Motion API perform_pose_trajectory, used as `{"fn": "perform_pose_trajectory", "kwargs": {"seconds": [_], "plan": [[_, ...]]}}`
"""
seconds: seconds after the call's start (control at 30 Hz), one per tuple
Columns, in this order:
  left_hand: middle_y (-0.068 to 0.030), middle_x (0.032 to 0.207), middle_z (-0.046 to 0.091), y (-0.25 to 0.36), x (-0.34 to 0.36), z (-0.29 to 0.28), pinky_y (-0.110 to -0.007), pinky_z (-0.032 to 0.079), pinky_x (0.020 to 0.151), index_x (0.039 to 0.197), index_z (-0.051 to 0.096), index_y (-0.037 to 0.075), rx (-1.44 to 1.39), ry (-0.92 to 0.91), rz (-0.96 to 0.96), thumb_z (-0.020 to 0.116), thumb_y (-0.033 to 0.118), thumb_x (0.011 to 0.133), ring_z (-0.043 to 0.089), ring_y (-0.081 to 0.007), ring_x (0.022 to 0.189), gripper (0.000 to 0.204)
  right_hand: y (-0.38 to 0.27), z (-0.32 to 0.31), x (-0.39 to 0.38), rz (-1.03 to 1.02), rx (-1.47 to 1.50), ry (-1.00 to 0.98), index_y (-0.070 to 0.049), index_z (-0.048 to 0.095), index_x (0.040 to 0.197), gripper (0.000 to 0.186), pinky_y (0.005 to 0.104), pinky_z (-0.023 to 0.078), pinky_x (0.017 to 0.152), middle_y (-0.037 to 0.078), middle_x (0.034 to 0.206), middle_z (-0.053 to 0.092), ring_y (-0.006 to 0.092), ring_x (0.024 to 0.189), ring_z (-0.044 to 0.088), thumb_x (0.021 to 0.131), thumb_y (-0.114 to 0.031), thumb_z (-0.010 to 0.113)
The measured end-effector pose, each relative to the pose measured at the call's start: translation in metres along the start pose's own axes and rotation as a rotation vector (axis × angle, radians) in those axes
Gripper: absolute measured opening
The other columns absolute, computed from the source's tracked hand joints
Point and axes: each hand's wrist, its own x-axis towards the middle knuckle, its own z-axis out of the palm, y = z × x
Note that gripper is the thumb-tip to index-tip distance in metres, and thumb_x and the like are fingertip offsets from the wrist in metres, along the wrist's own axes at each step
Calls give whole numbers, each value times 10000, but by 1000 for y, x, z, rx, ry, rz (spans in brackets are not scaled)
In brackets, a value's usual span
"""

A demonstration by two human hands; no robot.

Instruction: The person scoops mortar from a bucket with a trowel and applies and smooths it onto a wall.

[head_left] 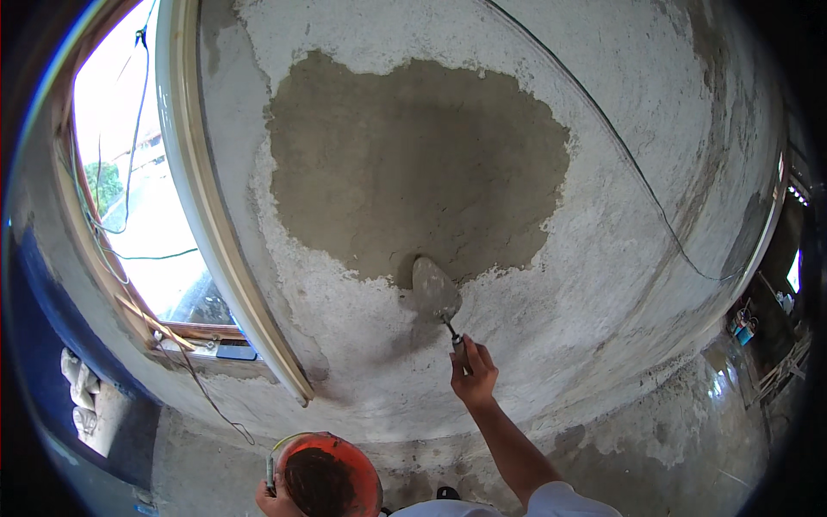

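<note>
My right hand [475, 370] is closed round the handle of a pointing trowel [436, 291]. The trowel's blade, smeared with grey, lies against the wall at the lower edge of a damp grey mortar patch [362, 155]. The patch has a ragged outline on the rough whitish wall [603, 258]. Low and to the left, my left hand [274, 501] grips an orange-red bucket [365, 478] by its side, near the handle. Dark wet mortar [319, 482] lies inside it. The left fingers are partly cut off by the lower edge of the view.
Left of the patch is a window [146, 215] with loose wires, and a long pale pole [194, 172] stands beside it. A black cable [603, 112] crosses the wall at upper right. Pale sacks [79, 379] lie at far left; clutter [745, 326] lies at far right.
</note>
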Motion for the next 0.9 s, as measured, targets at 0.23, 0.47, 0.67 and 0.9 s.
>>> {"fn": "perform_pose_trajectory", "kwargs": {"seconds": [0.23, 0.47, 0.67, 0.9], "plan": [[36, 678, 480, 12, -4, 2, -301, 337, 544, 734, 505, 38, 108, -18, 41, 697, 141, 1034, 396, -78, 622, 370, 9, 11, 4, 12, -15, -39, -77, 681, 1346, 516, 363, 620, 643, 130, 1056, 738, 291, 799, 762, 852, -18, 820], [31, 678, 487, 19, -6, 1, -302, 334, 540, 732, 509, 37, 1, 20, 6, 699, 135, 1033, 406, -80, 621, 369, -1, 4, 1, 11, 16, -3, -87, 687, 1355, 545, 367, 625, 657, 135, 1057, 746, 295, 818, 765, 834, -13, 828], [38, 679, 488, 2, -4, -2, -297, 339, 537, 740, 513, 41, 43, 11, 22, 696, 127, 1033, 415, -75, 628, 356, 5, 9, 18, 0, -109, 73, -166, 700, 1350, 521, 361, 597, 604, 83, 1015, 752, 274, 791, 756, 857, -42, 812], [42, 678, 480, 5, -5, -4, -293, 341, 539, 742, 510, 41, 2, 41, 16, 705, 133, 1026, 411, -71, 628, 357, -3, -6, -13, -27, -39, 2, -117, 703, 1340, 515, 366, 602, 604, 99, 1020, 753, 276, 779, 758, 845, -42, 824]]}}
